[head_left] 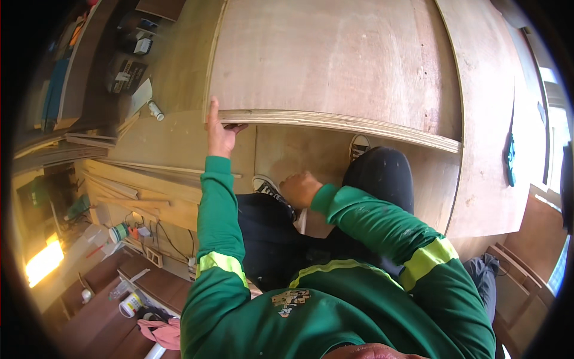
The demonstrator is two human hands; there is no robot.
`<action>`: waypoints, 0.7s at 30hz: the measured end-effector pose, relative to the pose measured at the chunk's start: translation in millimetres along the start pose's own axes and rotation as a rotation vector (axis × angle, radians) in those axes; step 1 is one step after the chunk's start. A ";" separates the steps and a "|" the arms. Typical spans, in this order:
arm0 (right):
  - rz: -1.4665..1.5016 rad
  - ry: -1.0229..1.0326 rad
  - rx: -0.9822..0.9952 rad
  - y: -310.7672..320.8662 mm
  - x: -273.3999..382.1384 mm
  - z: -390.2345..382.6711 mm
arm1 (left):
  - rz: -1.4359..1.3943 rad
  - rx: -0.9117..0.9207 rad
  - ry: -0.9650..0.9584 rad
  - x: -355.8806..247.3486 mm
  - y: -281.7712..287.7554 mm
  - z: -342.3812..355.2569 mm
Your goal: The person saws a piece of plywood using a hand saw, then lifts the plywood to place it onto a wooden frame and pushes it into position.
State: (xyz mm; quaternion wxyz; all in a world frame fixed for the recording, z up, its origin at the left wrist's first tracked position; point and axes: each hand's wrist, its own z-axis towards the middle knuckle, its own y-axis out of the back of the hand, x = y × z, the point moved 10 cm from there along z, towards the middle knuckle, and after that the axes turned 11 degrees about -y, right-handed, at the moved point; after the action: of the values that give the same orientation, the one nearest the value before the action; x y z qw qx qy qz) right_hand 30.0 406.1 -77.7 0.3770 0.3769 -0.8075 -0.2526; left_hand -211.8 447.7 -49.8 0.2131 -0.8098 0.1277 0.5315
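A broad plywood panel (335,60) with a layered front edge lies in front of me. At its near left corner is my left hand (222,136), its fingers spread: one points up along the side edge and another lies against the front edge. My right hand (301,189) hangs lower, between my knees and apart from the panel. Its fingers are curled into a fist, and whatever they may hold is hidden. A narrow pale strip (303,222) shows just below that hand.
Thin wood strips (140,190) lie to the left. Beyond them are a small white tube (155,110) and a dark box (127,76). Another plywood sheet (487,119) borders the panel at right, with a teal-handled tool (511,160) on it. My shoe (272,190) stands below the panel's edge.
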 end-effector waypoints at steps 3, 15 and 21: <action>-0.017 0.017 0.076 -16.1 18.1 -1.9 | -0.035 -0.155 0.011 -4.5 -14.8 -9.1; -0.144 0.099 -0.252 18.9 48.7 -35.1 | -0.196 -0.354 -0.292 -10.6 -21.1 18.2; -0.186 0.017 -0.262 18.7 48.8 -40.3 | -0.160 -0.353 -0.272 -9.2 -20.0 17.3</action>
State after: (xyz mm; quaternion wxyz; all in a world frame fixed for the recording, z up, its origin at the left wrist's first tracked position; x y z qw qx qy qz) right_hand 33.3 373.1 -20.6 0.4048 0.3997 -0.7261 -0.3862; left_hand -220.8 473.4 -43.2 0.1248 -0.7631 -0.0618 0.6311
